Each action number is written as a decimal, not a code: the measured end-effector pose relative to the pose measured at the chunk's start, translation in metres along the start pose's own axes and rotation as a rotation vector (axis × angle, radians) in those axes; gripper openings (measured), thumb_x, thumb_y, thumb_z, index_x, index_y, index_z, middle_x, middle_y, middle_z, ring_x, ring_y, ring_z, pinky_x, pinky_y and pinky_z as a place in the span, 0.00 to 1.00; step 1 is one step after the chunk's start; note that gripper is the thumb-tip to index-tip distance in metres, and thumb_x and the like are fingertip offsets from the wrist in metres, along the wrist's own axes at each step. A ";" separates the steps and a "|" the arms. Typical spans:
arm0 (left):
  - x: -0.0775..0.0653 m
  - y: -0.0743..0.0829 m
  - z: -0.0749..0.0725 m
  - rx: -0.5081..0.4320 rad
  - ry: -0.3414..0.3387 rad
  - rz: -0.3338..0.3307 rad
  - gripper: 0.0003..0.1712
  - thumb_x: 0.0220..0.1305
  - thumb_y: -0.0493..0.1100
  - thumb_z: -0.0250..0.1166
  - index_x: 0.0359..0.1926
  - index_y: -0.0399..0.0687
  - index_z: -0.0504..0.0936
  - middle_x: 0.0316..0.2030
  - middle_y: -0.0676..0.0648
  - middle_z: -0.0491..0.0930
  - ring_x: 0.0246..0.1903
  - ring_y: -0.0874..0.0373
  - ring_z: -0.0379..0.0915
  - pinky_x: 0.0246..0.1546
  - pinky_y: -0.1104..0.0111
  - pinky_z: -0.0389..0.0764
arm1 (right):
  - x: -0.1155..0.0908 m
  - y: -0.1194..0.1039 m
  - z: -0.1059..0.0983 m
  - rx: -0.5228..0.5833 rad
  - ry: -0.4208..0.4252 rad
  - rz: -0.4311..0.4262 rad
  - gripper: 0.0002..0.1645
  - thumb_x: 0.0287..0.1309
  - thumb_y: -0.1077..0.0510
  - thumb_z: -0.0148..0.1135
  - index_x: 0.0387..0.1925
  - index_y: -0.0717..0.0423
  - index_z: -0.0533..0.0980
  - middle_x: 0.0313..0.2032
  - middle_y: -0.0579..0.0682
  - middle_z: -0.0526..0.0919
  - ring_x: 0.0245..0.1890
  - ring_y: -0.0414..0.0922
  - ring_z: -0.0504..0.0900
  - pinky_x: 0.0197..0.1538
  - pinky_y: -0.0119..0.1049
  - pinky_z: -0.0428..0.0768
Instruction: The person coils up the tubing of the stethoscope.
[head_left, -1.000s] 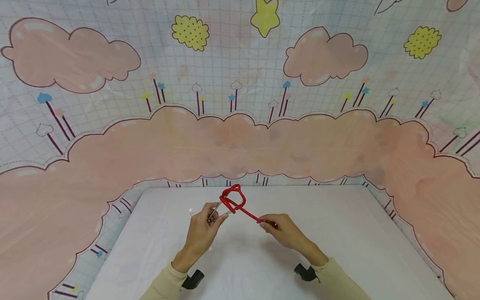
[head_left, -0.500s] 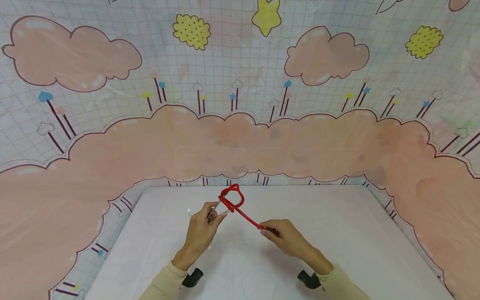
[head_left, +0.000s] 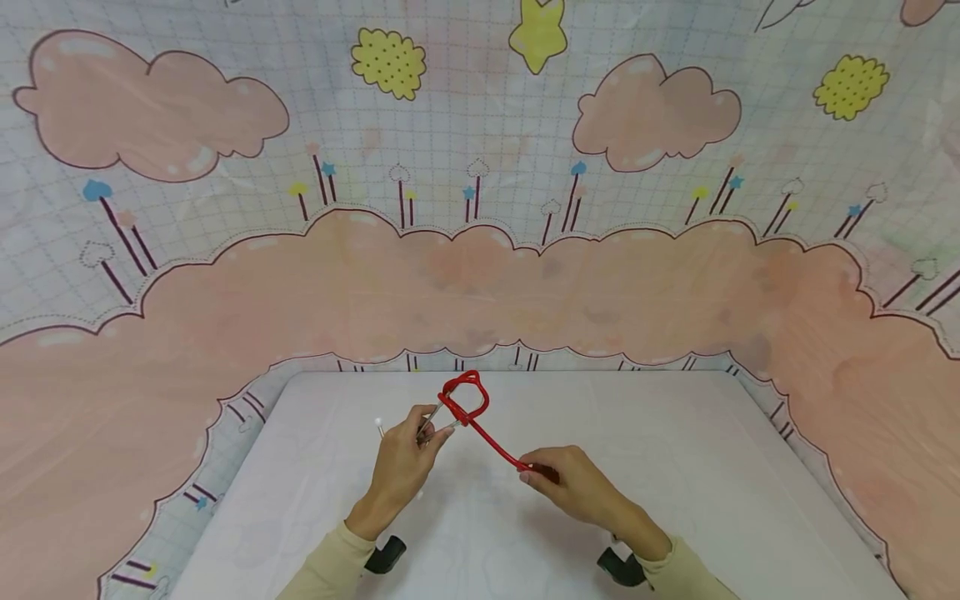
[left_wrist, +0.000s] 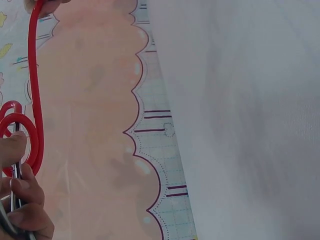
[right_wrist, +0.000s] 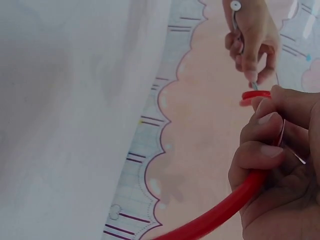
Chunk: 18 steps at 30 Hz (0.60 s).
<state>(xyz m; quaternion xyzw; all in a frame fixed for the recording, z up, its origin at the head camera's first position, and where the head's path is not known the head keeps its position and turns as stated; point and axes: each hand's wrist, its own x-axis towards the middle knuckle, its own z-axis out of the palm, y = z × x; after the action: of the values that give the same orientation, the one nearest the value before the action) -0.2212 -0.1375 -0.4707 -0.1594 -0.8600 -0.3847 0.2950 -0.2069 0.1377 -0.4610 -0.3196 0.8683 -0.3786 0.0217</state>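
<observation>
Near the table's far edge, a red cord (head_left: 486,402) is looped at its upper end around a thin bent metal wire (head_left: 430,419). My left hand (head_left: 406,457) grips the wire between thumb and fingers; a white ball (head_left: 378,422) at a wire tip sticks out left of the hand. The left wrist view shows the red loop (left_wrist: 34,140) around the silver rod, right at my fingertips. Lower and to the right, my right hand (head_left: 573,483) pinches the cord, which slants down from the loop. A sliver of shiny metal (right_wrist: 302,160) shows by its fingers in the right wrist view.
Both hands are above a white table (head_left: 675,450). Behind it and along its sides hangs a printed cloth (head_left: 525,292) with clouds and stars. A black wrist device (head_left: 622,567) hangs by each wrist.
My right hand has moved down, toward me, pinching the cord, so the stretch between it and the loop looks longer. The left hand and the loop have stayed nearly in place.
</observation>
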 end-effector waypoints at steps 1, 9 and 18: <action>0.000 -0.001 0.000 0.006 0.000 -0.003 0.22 0.54 0.41 0.75 0.48 0.40 0.78 0.21 0.54 0.73 0.21 0.67 0.63 0.22 0.76 0.69 | -0.001 -0.001 0.000 0.000 -0.002 0.008 0.10 0.64 0.53 0.63 0.44 0.51 0.83 0.29 0.40 0.82 0.25 0.31 0.70 0.28 0.26 0.73; 0.001 0.001 0.000 0.051 -0.007 -0.002 0.22 0.53 0.41 0.75 0.48 0.40 0.78 0.20 0.54 0.73 0.20 0.67 0.61 0.22 0.76 0.67 | -0.008 -0.004 -0.003 0.005 0.030 -0.040 0.12 0.65 0.54 0.63 0.47 0.53 0.82 0.29 0.40 0.83 0.25 0.30 0.70 0.27 0.25 0.75; -0.003 0.001 0.003 0.129 -0.045 0.013 0.23 0.53 0.43 0.75 0.48 0.42 0.79 0.21 0.56 0.72 0.20 0.67 0.60 0.21 0.77 0.65 | -0.011 -0.011 -0.006 0.044 0.037 -0.124 0.11 0.64 0.58 0.64 0.47 0.53 0.82 0.28 0.39 0.81 0.24 0.28 0.69 0.25 0.25 0.74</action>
<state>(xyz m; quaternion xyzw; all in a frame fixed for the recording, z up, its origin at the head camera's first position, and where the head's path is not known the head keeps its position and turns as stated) -0.2198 -0.1347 -0.4736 -0.1544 -0.8882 -0.3230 0.2879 -0.1940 0.1421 -0.4519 -0.3652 0.8385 -0.4042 -0.0108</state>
